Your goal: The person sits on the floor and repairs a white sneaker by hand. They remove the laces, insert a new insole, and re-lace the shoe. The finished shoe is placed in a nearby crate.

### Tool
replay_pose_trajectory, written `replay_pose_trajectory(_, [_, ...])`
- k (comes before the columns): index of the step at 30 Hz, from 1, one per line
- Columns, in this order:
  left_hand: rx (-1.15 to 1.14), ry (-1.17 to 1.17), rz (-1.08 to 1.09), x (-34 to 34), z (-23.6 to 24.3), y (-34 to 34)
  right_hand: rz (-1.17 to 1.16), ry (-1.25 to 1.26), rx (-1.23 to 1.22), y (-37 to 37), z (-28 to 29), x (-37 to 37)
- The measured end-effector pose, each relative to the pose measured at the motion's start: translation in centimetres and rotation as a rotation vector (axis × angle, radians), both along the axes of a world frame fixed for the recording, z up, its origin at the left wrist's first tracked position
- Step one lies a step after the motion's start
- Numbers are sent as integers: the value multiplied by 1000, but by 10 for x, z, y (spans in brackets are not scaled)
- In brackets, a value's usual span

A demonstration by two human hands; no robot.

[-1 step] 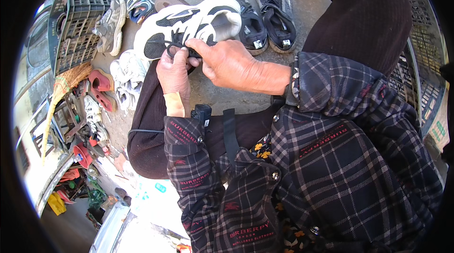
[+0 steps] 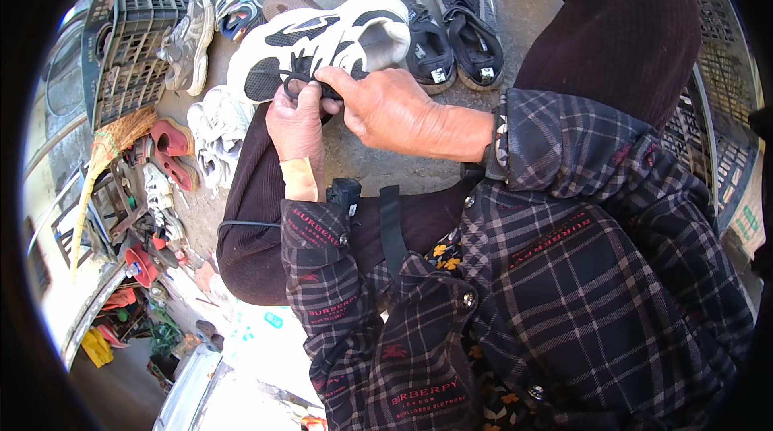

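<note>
A white sneaker with black mesh panels (image 2: 310, 35) lies on its side just beyond my hands. Its black shoelace (image 2: 291, 79) forms a small loop at the fingertips. My left hand (image 2: 298, 126), with a tan patch at the wrist, pinches the lace between thumb and fingers. From the right, my right hand (image 2: 390, 109) closes on the same lace, its thumb pressed toward the left fingertips. The right-hand fingers are partly hidden beneath that hand. A pair of black-grey sneakers (image 2: 465, 20) stands to the right of the white sneaker.
White sneakers (image 2: 219, 129), red slip-on shoes (image 2: 171, 141) and a grey sneaker (image 2: 190, 43) lie to the left. A dark plastic crate (image 2: 129, 80) and a straw broom (image 2: 109, 143) are farther left. Another crate (image 2: 725, 68) stands at the right edge. My bent legs frame the work spot.
</note>
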State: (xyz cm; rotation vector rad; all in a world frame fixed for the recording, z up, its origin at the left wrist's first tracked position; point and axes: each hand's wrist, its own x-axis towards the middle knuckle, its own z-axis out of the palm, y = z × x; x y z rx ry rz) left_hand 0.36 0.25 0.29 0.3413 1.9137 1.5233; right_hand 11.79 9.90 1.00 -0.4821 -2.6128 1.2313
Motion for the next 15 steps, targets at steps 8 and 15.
replay_pose_trajectory(8, [-318, 458, 0, 12, 17, 12, 11, 57, -2, -2, -5, 0])
replay_pose_trajectory(15, [-473, 779, -71, 7, 6, 9, -18, 104, -69, 1, -9, -3])
